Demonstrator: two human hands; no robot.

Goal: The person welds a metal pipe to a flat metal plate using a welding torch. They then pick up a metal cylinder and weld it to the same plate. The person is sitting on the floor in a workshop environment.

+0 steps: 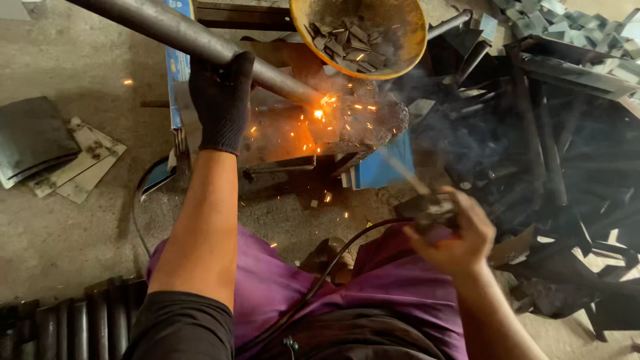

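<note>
My left hand, in a black knit glove, grips a long grey steel pipe that slants from the upper left down to a low metal stand. Orange sparks fly where the pipe's end meets the stand. My bare right hand holds a welding electrode holder; its thin rod points up and left toward the sparks. A black cable runs from the holder down across my purple trousers.
A yellow bowl of small dark metal pieces sits behind the stand. Dark steel offcuts pile up on the right. Flat metal sheets lie on the concrete floor at left. Ribbed dark tubes lie bottom left.
</note>
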